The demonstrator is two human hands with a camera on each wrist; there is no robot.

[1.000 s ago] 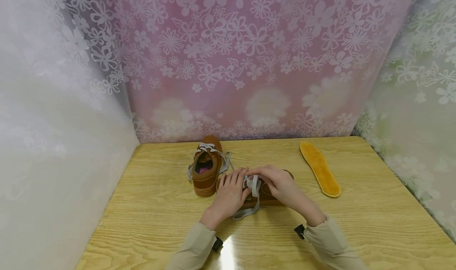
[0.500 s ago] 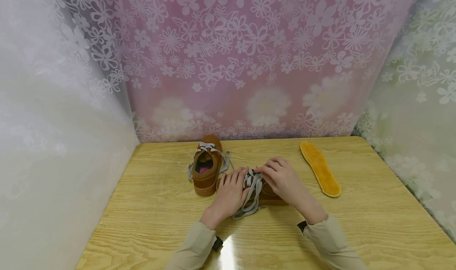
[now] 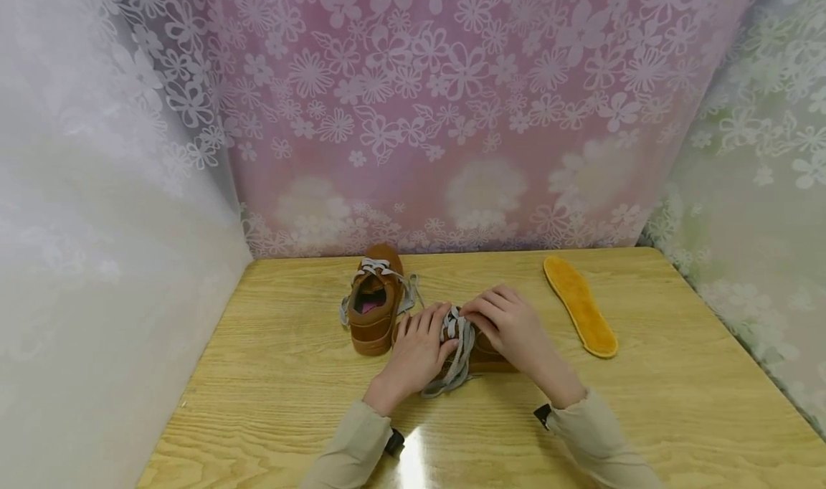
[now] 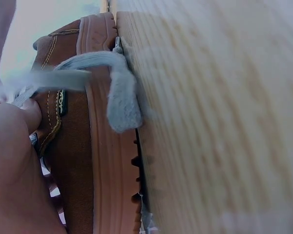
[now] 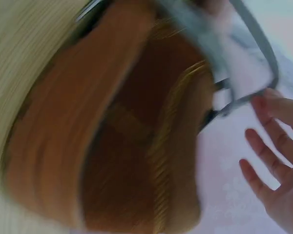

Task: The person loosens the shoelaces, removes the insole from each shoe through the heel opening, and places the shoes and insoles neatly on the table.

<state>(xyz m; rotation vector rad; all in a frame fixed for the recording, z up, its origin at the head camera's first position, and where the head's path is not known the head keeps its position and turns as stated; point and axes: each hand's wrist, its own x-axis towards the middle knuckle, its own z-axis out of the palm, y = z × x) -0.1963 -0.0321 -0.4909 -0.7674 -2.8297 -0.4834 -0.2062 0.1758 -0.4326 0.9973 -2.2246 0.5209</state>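
Observation:
A brown shoe (image 3: 493,363) lies across the table with its toe to the left and its heel to the right. My left hand (image 3: 416,353) holds its toe end from above, fingers over the far side and thumb by the laces. At the lacing, my right hand (image 3: 516,331) pinches the grey shoelace (image 3: 463,345) between thumb and index finger. The right wrist view has that shoelace (image 5: 269,53) looped up to the fingertips, the other fingers spread. Loose lace (image 4: 123,105) hangs down the near side in the left wrist view.
A second brown shoe (image 3: 373,331) with grey laces stands to the left behind the held one, toe to the back. An orange insole (image 3: 581,310) lies at the right on the wooden table (image 3: 277,374). Floral curtains (image 3: 413,116) enclose the back and sides.
My right hand has drawn back from over the laces, its fingers now at the far side of the lacing. More loose lace drapes over the near side. The left hand stays put.

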